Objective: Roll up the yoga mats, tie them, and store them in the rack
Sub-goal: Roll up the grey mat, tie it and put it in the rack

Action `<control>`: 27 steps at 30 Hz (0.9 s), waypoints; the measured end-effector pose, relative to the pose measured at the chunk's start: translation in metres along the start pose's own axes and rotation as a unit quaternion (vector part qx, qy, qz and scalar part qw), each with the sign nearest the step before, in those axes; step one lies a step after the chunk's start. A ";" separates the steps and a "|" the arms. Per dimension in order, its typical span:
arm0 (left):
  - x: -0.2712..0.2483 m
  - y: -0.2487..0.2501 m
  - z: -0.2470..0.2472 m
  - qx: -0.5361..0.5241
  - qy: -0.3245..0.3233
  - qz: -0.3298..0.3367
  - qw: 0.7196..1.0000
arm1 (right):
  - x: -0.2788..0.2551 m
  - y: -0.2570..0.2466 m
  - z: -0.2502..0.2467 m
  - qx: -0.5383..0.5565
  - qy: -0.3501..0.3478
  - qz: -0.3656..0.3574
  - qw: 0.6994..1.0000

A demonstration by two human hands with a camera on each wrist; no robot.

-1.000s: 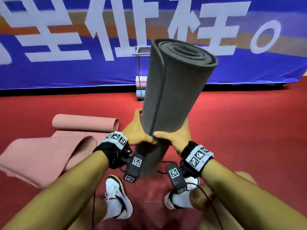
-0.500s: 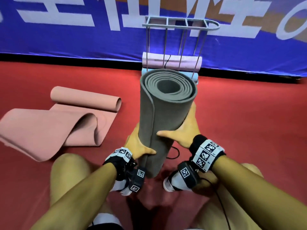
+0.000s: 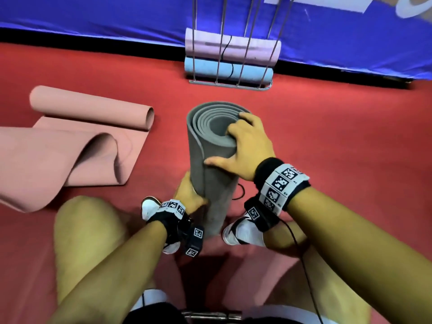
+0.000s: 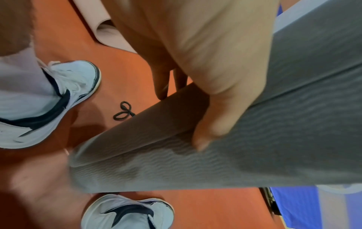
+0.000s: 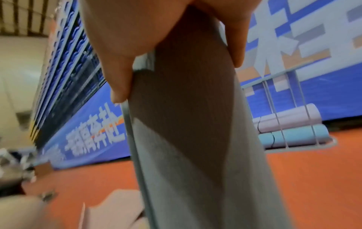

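Right hand [image 3: 250, 146]: set over the upper end of the rolled grey yoga mat [image 3: 210, 164], with the fingers curled over the rim onto the spiral end face and the thumb stretched across the near side of the roll; from the right wrist view the thumb and fingers are seen clasping the roll from opposite sides. Left hand [image 3: 189, 195]: wrapped round the lower part of the same roll, fingers behind it and thumb [image 4: 207, 136] pressed on the ribbed outer layer just beside the free edge of the mat.

The grey roll stands nearly upright on the red floor [image 3: 327, 141], its lower end planted between the person's two white shoes with dark trim [image 3: 243, 230]. A black cord tie [image 4: 123, 111], looped into a bow shape, lies on the floor close to the base of the roll, apart from both hands.

Wire rack [image 3: 230, 84]: stands against the blue banner [image 3: 117, 17] beyond the roll and holds two rolled mats lying flat, a pale pink one [image 3: 233, 46] above a light blue one [image 3: 229, 70], each girdled by a dark tie. To the left a salmon-pink mat [image 3: 70, 146] lies on the floor, rolled at its far end and loosely folded nearer the person.

Writing: large white Chinese characters run along the banner; in these views they are cropped or blurred and cannot be read. The wristbands [image 3: 282, 183] carry square black-and-white coded markers.
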State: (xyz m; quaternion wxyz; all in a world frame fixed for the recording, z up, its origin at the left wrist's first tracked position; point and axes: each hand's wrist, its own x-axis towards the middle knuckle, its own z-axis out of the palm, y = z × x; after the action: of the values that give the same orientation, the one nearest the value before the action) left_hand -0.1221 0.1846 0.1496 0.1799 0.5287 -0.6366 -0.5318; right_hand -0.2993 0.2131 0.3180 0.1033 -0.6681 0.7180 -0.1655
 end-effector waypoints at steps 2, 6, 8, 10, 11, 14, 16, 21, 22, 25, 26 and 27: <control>-0.003 0.013 -0.004 -0.025 0.049 0.017 0.998 | 0.009 -0.009 -0.010 -0.056 -0.050 0.011 0.997; -0.005 0.031 -0.012 -0.001 0.114 0.031 0.993 | 0.016 -0.017 -0.016 -0.208 -0.094 -0.005 0.974; -0.008 0.040 -0.014 0.049 0.123 0.025 0.991 | 0.011 -0.021 -0.012 -0.262 -0.078 -0.037 0.961; -0.010 0.047 -0.013 0.110 0.116 0.020 0.987 | 0.005 -0.020 -0.011 -0.260 -0.048 -0.068 0.962; -0.011 0.050 -0.014 0.142 0.105 0.016 0.984 | 0.003 -0.018 -0.013 -0.247 -0.039 -0.063 0.966; -0.010 0.048 -0.028 0.208 0.071 0.020 0.975 | 0.009 -0.006 -0.026 -0.220 -0.043 0.008 0.975; -0.006 0.045 -0.038 0.232 0.061 0.020 0.971 | 0.013 0.005 -0.031 -0.193 -0.057 0.054 0.978; -0.028 0.060 -0.014 0.234 0.031 0.030 0.971 | -0.001 -0.005 -0.005 -0.213 -0.020 0.056 0.975; -0.032 0.059 -0.008 0.226 0.025 0.029 0.973 | -0.003 -0.012 -0.001 -0.215 -0.015 0.056 0.975; -0.039 0.061 0.001 0.213 -0.004 -0.002 0.977 | -0.003 -0.019 -0.001 -0.193 -0.022 0.071 0.978; -0.041 0.062 0.004 0.211 -0.011 -0.018 0.977 | -0.003 -0.018 -0.002 -0.184 -0.022 0.071 0.980; -0.044 0.066 0.007 0.205 -0.013 -0.030 0.978 | -0.005 -0.019 -0.003 -0.173 -0.014 0.066 0.983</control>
State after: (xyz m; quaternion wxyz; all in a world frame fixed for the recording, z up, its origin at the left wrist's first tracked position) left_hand -0.1425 0.2178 0.2187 0.0431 0.5666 -0.7181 -0.4018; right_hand -0.2820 0.2171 0.3274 0.0069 -0.6295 0.7767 -0.0216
